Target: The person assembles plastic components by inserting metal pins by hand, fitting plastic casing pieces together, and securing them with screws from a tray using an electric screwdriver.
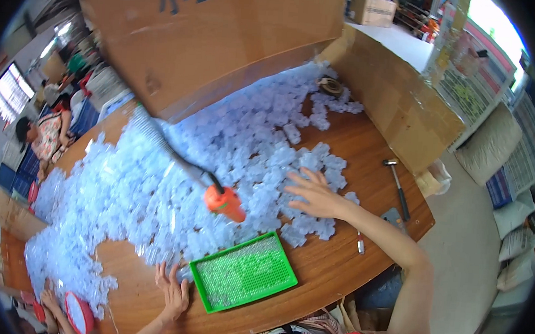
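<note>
Green tray (252, 297), long axis angled right-far, was set just right of left hand (174, 292); right hand (319, 196) was spread over plastic pieces (147, 202); fingers unclenched.

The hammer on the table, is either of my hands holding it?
No, the hammer lies on the wooden table, apart from the right hand and the left hand.

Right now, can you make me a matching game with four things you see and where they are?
1. Bright-green rectangular plastic tray
2. Dark-handled hammer
3. Orange tapered nozzle
4. Right hand

A. Over pale-blue plastic pieces, spread open
B. Just right of the left hand
C. At the grey ribbed hose's end
D. Near the brown cardboard wall

Pairs: 1-B, 2-D, 3-C, 4-A
</note>
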{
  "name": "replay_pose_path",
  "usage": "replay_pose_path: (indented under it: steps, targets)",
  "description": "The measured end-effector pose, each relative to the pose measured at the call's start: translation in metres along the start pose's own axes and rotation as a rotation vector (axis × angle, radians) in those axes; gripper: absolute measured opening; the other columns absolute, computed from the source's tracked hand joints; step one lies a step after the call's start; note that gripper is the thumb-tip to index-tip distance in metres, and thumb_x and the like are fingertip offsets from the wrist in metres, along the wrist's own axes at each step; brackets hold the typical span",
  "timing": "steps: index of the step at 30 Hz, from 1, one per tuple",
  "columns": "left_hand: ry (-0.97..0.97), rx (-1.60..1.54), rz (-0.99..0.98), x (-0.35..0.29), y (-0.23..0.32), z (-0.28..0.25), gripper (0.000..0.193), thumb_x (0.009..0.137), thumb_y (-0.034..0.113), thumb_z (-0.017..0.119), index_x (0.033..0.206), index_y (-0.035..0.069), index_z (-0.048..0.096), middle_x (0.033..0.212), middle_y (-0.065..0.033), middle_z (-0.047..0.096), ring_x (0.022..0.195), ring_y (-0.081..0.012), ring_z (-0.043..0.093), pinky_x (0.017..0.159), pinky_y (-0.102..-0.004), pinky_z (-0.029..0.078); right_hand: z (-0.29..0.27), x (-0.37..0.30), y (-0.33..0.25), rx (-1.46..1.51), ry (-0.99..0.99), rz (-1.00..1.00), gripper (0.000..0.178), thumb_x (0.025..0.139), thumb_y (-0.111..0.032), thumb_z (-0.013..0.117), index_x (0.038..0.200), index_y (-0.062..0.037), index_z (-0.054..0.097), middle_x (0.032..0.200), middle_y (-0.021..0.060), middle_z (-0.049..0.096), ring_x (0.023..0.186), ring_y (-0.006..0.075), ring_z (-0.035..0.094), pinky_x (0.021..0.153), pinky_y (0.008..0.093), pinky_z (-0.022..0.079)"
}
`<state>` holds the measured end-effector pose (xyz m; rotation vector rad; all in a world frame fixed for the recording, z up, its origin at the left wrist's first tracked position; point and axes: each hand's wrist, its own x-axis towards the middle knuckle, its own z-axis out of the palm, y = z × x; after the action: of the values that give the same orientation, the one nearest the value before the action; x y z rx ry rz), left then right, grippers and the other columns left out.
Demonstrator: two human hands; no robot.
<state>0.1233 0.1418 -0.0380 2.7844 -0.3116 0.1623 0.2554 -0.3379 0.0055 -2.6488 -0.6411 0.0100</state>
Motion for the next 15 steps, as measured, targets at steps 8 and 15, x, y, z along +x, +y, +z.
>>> replay_pose_path:
  steps: [8, 15]
  targets:
    - [0.122, -0.061, 0.023, -0.006, -0.020, 0.003, 0.056, 0.086, 0.019, 0.057, 0.136, 0.010, 0.035, 0.143, -0.0190, 0.023, 0.136, -0.0415, 0.015, 0.108, -0.0553, 0.010, -0.187, -0.089, -0.257, 1.034, 0.307, 0.000, 0.022, 0.087, -0.018, 0.053, 0.104, -0.0034, 0.056, 0.098, 0.0081, 0.055, 0.084, 0.0186, 0.047, 0.078, 0.0344, 0.041]
    - [0.313, -0.169, 0.042, 0.057, 0.031, -0.017, 0.035, 0.081, 0.033, 0.067, 0.106, 0.010, 0.061, 0.114, -0.0125, 0.051, 0.116, -0.0344, 0.037, 0.098, -0.0486, 0.026, -0.198, -0.155, -0.324, 1.258, 0.269, -0.799, 0.035, 0.086, -0.020, 0.062, 0.119, -0.0266, 0.055, 0.113, -0.0107, 0.060, 0.108, 0.0133, 0.046, 0.097, 0.0376, 0.028]
